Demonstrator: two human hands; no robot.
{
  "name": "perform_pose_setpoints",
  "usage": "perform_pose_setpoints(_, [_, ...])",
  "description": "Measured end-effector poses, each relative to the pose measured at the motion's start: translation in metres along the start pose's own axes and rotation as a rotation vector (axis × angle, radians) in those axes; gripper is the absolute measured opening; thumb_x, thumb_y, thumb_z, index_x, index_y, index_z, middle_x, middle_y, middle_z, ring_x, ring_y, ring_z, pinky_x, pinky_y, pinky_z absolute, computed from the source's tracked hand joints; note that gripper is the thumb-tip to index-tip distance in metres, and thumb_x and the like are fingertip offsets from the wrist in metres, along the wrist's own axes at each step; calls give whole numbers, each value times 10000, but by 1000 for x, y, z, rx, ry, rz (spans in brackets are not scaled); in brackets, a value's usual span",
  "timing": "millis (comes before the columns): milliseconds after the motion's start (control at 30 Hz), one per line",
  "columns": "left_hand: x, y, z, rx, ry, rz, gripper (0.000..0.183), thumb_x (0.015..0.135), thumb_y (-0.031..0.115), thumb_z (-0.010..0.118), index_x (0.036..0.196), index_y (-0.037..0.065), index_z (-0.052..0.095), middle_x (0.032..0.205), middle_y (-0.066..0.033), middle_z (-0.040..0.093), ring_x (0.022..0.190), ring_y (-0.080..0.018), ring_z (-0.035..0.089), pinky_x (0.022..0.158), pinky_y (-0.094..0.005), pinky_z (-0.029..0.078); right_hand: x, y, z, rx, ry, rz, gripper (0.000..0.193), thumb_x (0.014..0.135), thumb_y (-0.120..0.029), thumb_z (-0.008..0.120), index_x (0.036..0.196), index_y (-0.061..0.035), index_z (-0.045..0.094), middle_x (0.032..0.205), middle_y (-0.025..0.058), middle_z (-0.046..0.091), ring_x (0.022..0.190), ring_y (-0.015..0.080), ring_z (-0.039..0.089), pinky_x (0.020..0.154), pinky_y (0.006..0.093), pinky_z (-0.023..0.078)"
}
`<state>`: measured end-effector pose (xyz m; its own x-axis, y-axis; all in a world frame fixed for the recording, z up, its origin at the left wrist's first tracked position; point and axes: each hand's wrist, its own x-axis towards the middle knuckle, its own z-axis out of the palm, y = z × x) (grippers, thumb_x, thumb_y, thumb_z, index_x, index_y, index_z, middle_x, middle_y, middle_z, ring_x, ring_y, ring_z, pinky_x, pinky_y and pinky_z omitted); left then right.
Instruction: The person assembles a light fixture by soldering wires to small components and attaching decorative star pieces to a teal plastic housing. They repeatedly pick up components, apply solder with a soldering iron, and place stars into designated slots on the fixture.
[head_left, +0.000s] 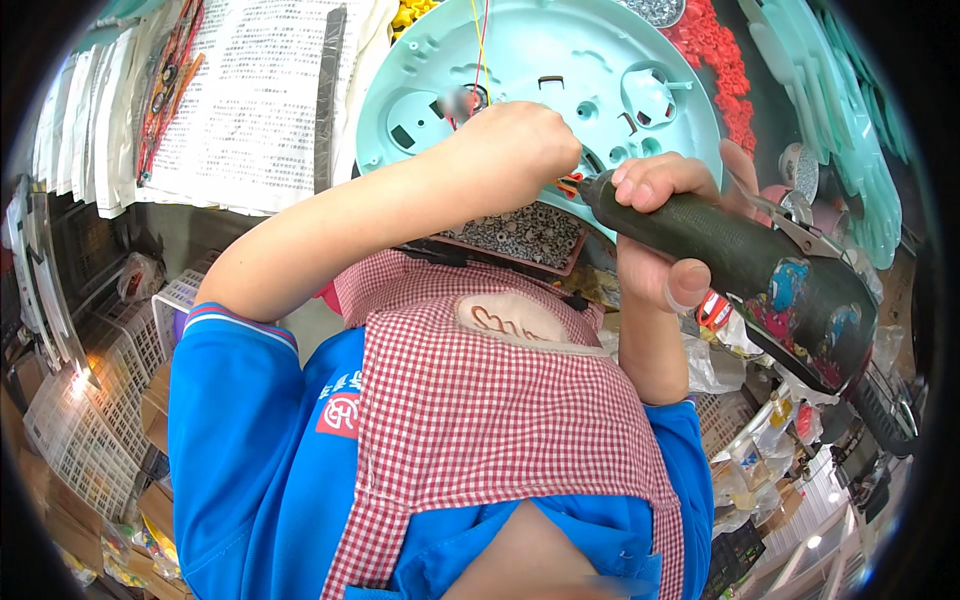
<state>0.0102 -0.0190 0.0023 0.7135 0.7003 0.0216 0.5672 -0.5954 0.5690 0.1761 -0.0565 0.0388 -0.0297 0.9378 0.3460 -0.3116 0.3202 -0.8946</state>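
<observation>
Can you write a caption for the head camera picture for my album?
A right hand grips a dark cylindrical power tool, pointed toward the left hand, at a round turquoise plastic shell.

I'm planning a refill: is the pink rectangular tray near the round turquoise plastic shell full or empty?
The pink rectangular tray isn't empty: small grey metal pieces cover its visible inside. Brim-full or not, I cannot tell.

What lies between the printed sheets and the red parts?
In the head view: the turquoise shell, plus yellow pieces and metal parts at the top edge.
</observation>
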Motion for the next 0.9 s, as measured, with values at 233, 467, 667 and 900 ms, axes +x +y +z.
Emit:
perform_pose_setpoints(233, [-2, -4, 5, -13, 41, 29, 47, 694, 46, 660, 669, 11, 642, 770, -108, 636, 787, -316, 636, 688, -431, 526, 6, 1, 0, -54, -47, 43, 1184, 714, -615, 783, 1467, 55, 161, 820, 113, 625, 730, 207, 619, 727, 328, 540])
perform_pose_setpoints(467, [-14, 0, -2, -82, 282, 177, 119, 700, 157, 728, 707, 60, 660, 735, -25, 591, 752, -217, 604, 645, -357, 526, 19, -16, -8, 249, -210, -111, 1105, 740, -684, 699, 1487, -19, 227, 852, 107, 604, 756, 232, 590, 744, 405, 509])
perform_pose_setpoints(667, [-33, 8, -3, 73, 315, 17, 145, 696, 164, 746, 798, 74, 698, 726, -8, 596, 720, -208, 610, 637, -327, 528, 17, -12, 8, 149, -181, -86, 1051, 768, -689, 669, 1468, -27, 249, 860, 95, 588, 764, 220, 573, 739, 385, 492])
perform_pose_setpoints(900, [-51, 6, -17, -105, 232, -153, 323, 711, 266, 792, 918, 30, 716, 902, -59, 631, 875, -243, 590, 786, -355, 508, 11, -1, 14, 107, -153, -41, 1089, 742, -616, 747, 1434, 34, 213, 859, 149, 616, 781, 264, 614, 799, 421, 529])
